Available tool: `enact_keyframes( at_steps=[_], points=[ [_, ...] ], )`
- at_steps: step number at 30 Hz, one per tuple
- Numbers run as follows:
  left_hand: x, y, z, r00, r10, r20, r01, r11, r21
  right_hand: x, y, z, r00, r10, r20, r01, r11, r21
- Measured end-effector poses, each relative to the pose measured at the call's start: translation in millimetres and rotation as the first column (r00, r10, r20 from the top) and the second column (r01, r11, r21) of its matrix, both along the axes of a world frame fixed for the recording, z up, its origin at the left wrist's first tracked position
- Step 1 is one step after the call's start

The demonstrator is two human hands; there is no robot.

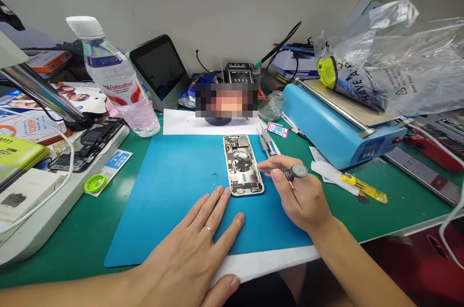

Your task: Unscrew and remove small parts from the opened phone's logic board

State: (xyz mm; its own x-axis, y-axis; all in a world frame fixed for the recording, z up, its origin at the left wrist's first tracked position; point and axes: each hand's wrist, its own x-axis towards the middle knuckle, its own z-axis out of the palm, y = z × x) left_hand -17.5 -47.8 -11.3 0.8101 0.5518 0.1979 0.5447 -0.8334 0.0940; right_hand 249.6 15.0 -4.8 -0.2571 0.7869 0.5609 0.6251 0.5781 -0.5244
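An opened smartphone (239, 179) with its circuit board and inner parts exposed lies on the blue mat (170, 176). My left hand (195, 239) rests flat, fingers stretched out, with its fingertips near the phone's lower left corner. Just right of the phone, my right hand (308, 196) is closed around a screwdriver (296, 171). Its grey end points toward me, and its tip is hidden by my fingers. Behind that hand, slim metal tools (267, 142) lie at the mat's far edge.
A water bottle (123, 84) and a phone part on a white box (90, 142) stand left. A blue heating machine (319, 123), a yellow cutter (366, 188) and a plastic bag (406, 70) are right. Behind are a glass jar (271, 106), a soldering station (239, 74) and a dark screen (159, 65).
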Motion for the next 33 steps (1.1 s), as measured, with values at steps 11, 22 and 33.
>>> enact_keyframes(
  at_steps=[11, 22, 33],
  points=[
    [-2.2, -7.7, 1.3, 0.999, 0.054, -0.004, -0.054, 0.985, -0.165, -3.5, 7.4, -2.2, 0.996, -0.089, -0.005, 0.086, 0.975, -0.204],
    [-2.5, -6.4, 6.3, 0.994, 0.069, 0.089, -0.048, 0.973, -0.224, -8.6, -3.3, 7.2, 0.999, 0.027, 0.025, -0.021, 0.972, -0.234],
    [-3.5, -6.7, 5.8, 0.988, 0.083, 0.128, -0.054, 0.974, -0.220, -12.5, -12.5, 2.6, 0.982, 0.025, 0.190, -0.036, 0.998, 0.056]
  ],
)
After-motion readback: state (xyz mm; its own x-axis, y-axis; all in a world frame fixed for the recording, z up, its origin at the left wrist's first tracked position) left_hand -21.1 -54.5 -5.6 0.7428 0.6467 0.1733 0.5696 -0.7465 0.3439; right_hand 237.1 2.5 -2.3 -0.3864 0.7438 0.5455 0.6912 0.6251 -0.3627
